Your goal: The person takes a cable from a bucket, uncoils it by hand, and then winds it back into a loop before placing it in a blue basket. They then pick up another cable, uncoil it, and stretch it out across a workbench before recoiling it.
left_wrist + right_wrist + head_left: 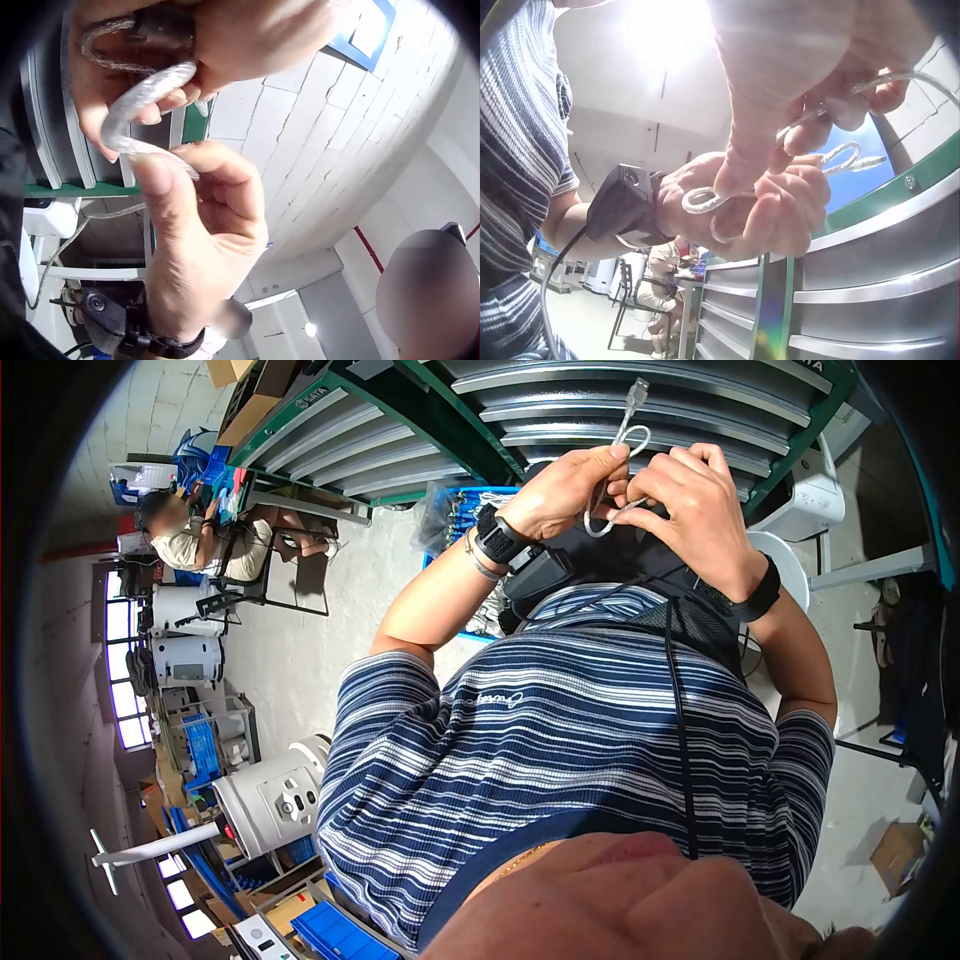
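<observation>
Both of my hands are raised in front of my body around a white braided USB cable (598,520). My left hand (565,490) pinches the cable between thumb and fingers, and its plug (636,395) sticks up beyond them. My right hand (692,505) pinches another stretch of it between thumb and forefinger. In the left wrist view the cable (120,124) bends in a curve between the two hands. In the right wrist view small loops of the cable (697,201) show at the left hand (776,206), while a strand runs off past the right hand (787,67).
Grey metal drawers (620,420) in a green frame stand just beyond my hands. A blue crate (470,510) with cables lies below, left of my lap. A white bucket (785,565) is at the right. Another person (215,540) sits at the far left.
</observation>
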The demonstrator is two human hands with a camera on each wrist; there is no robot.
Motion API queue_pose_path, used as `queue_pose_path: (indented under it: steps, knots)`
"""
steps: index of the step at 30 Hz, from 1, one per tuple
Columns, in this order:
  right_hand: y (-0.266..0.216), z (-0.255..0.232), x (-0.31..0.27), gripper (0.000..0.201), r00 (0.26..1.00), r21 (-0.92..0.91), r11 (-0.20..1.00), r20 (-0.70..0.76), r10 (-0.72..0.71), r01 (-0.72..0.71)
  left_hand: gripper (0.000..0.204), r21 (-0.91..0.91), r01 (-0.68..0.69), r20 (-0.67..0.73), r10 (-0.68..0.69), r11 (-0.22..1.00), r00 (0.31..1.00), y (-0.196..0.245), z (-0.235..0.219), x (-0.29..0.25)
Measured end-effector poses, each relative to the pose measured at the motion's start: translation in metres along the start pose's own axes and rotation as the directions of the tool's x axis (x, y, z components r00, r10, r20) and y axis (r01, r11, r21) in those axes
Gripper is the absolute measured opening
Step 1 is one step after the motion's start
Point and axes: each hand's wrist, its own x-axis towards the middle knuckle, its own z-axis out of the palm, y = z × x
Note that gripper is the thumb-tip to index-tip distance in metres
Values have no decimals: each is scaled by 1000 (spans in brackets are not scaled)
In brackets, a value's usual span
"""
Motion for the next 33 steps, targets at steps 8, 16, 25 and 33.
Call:
queue_pose_path:
  steps: [8, 16, 25, 33]
  knots:
    - [4, 1, 0, 22, 997, -16, 1000, 74, -5, 6, 40, 37, 45, 39, -47, 998, 998, -2, 4, -5]
    - [9, -2, 3, 16, 991, 41, 999, 132, -20, 15, 33, 141, 23, 165, -47, 990, 985, -6, 4, -8]
    - [24, -23, 2, 17, 965, 150, 979, 243, 96, -135, 34, -45, 191, 216, -177, 981, 960, -2, 10, -18]
    - [9, -16, -10, 40, 939, 218, 920, -41, 342, -326, 33, -160, 62, 131, -41, 985, 991, -1, 15, -26]
